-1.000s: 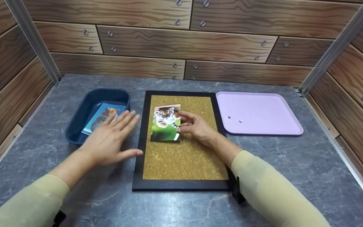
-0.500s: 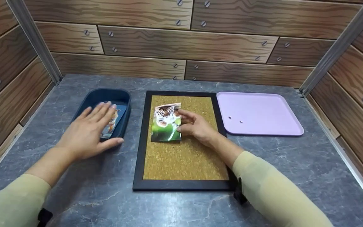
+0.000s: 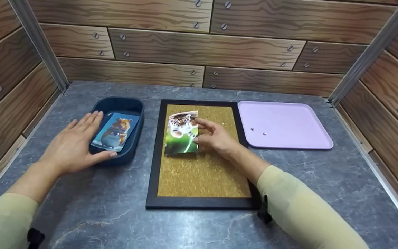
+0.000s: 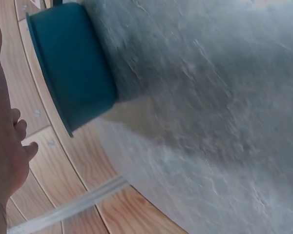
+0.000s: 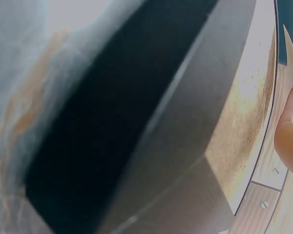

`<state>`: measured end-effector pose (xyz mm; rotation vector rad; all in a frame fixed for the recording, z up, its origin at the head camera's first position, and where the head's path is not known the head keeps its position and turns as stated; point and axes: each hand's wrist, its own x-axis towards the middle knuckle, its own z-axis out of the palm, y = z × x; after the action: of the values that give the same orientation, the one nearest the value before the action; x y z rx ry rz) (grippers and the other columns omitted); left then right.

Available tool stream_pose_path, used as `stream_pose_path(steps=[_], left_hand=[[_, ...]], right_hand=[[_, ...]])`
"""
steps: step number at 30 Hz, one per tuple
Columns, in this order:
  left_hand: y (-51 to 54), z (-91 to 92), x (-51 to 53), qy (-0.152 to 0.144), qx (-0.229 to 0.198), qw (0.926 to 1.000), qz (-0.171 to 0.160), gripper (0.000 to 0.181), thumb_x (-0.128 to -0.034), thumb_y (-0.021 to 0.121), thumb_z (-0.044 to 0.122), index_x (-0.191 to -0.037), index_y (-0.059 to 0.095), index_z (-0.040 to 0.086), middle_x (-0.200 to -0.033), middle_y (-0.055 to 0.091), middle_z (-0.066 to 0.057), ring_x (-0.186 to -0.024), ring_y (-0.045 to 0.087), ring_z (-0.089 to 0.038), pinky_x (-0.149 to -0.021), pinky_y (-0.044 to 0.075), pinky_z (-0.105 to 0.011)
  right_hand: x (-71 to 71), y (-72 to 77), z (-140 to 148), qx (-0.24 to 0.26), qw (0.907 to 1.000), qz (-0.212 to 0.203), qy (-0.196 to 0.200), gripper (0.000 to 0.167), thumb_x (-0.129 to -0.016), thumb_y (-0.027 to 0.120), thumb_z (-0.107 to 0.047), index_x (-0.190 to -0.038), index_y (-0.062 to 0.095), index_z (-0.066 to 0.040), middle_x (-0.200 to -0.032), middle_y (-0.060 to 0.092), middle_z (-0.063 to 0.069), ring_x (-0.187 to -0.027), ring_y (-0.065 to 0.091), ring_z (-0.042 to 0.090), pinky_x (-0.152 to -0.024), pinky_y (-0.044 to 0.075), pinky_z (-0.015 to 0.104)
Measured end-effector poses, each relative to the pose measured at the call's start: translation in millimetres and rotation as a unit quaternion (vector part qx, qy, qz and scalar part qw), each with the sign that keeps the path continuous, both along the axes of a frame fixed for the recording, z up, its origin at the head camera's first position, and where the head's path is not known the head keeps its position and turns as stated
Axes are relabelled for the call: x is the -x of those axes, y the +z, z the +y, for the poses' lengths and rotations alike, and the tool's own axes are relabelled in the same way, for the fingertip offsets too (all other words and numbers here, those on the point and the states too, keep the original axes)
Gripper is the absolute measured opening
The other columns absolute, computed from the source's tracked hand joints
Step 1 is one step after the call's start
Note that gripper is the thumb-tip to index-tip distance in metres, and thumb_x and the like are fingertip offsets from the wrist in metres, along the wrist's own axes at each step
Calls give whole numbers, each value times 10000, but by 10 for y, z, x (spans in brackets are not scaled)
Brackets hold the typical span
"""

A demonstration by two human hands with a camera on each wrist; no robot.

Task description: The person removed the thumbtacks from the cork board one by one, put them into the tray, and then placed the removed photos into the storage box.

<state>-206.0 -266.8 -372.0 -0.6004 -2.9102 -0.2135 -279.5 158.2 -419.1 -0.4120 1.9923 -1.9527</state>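
In the head view my right hand pinches the right edge of a photo card of a tiger cub, tilted over the cork board. The right wrist view catches that hand and the card at its right edge. My left hand is spread with straight fingers at the left and near side of a dark blue bin; whether it touches the rim I cannot tell. A photo card of a hamster lies inside that bin. The left wrist view shows the bin's outer wall.
A lilac tray stands to the right of the board, with two small metallic bits on it. The black frame borders the cork. Wood-patterned walls enclose the grey marbled table.
My left hand has moved left, from between bin and board, across the bin to its left side, uncovering the hamster card. The tiger card's top has risen slightly in my right hand.
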Motion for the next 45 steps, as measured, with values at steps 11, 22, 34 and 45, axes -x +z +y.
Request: stream_pose_path(steps=[11, 22, 34, 45], left_hand=[[-81, -267, 42, 455, -71, 9962, -738, 1348, -843, 651, 845, -1655, 131, -96, -1695, 195, -341, -1557, 215, -519, -1234, 198, -673], [-168, -372, 86, 638, 48, 9900, -1255, 1375, -846, 611, 871, -1634, 114, -140, -1673, 165, -391, -1545, 190, -558, -1210, 179, -724], [-180, -369, 127, 689, 224, 9851, -1557, 1346, -875, 550, 882, -1612, 151, -172, -1660, 157, -413, -1539, 182, -571, -1194, 193, -747], [-144, -340, 148, 784, 291, 9822, -1685, 1366, -861, 519, 912, -1603, 172, -181, -1644, 174, -426, -1519, 210, -590, -1172, 231, -762]], right_hand=[[-15, 107, -59, 37, 9999, 151, -28, 799, -911, 724, 83, -1625, 377, -5, -1514, 516, 217, -1177, 658, 283, -948, 594, 310], [-8, 208, -196, -44, 9996, 278, -30, 782, -907, 738, 76, -1613, 416, -18, -1507, 548, 181, -1202, 634, 291, -901, 602, 281], [-2, 305, -373, 689, 9975, -159, 72, 797, -919, 682, 153, -1632, 366, -9, -1525, 504, 205, -1076, 696, 240, -968, 602, 399], [13, 364, -561, 988, 9950, -42, 147, 788, -914, 659, 189, -1625, 365, 17, -1499, 493, 237, -1039, 702, 222, -938, 613, 365]])
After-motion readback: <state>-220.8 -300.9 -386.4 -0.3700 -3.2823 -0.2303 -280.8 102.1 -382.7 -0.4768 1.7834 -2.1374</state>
